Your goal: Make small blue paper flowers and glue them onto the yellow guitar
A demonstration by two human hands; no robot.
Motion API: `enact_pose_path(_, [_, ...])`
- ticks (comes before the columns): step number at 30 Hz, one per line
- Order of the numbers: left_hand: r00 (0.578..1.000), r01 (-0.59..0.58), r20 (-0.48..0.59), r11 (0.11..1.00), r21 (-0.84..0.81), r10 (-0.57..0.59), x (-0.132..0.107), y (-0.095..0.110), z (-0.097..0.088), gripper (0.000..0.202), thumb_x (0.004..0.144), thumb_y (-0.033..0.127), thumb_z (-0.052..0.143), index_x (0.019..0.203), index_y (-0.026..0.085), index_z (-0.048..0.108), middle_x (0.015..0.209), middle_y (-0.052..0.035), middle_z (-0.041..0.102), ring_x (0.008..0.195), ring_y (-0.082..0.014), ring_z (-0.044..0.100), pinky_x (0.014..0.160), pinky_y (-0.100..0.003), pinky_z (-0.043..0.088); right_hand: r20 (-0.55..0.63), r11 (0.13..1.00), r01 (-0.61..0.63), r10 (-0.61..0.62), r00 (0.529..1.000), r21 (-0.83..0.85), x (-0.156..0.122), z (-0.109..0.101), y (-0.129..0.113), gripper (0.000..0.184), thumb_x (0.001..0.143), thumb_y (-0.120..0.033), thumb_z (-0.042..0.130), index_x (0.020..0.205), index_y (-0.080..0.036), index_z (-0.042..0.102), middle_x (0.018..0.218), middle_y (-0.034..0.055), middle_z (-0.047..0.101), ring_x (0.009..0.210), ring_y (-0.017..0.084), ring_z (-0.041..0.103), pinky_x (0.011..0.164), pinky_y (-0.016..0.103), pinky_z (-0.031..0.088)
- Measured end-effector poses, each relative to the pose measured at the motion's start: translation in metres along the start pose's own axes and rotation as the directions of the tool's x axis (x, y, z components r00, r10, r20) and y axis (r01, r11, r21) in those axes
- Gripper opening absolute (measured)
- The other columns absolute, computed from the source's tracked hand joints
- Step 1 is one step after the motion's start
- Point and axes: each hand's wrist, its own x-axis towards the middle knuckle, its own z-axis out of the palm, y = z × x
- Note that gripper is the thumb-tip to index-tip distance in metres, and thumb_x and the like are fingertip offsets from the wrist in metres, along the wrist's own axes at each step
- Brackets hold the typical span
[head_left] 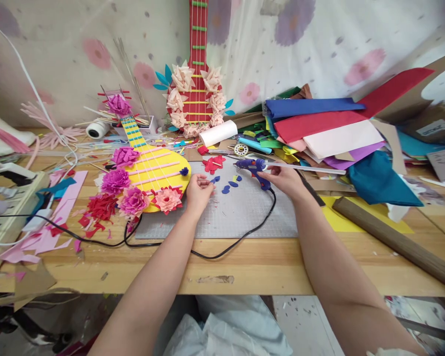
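My left hand (199, 194) is closed, its fingertips pinching a small dark blue paper petal (215, 180) above the grey cutting mat (222, 217). More blue petals (226, 189) lie just right of it, one with a yellow patch. My right hand (287, 182) is closed at the back of a blue hot glue gun (252, 167), whose nozzle points left. A long translucent glue stick (315, 169) sticks out of its rear. Left of my left hand lies a yellow paper guitar (159, 170) with pink and purple flowers and a small blue flower (184, 171).
A red paper guitar (196, 101) stands against the curtain. Coloured paper sheets (326, 128) pile up at the right, near a brown roll (393, 242). The gun's black cord (241, 242) loops across the mat to a power strip (15, 222). Red scraps (213, 163) lie behind the petals.
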Motion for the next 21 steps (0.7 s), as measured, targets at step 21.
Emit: enact_pose_path(21, [0.995,0.094,0.021,0.994,0.047,-0.095,0.002,0.001,-0.005,0.039,0.060,0.011,0.072,0.084,0.018,0.042,0.061,0.0043,0.057,0.056,-0.0139,0.064,0.056,-0.028,0.054,0.441,0.950,-0.155,0.021,0.897,0.271,-0.024,0.021,-0.046,0.043,0.065,-0.061,0.064,0.061,-0.018,0.059,0.051,-0.0003,0.052,0.042,0.008,0.040,0.041,0.025,0.032])
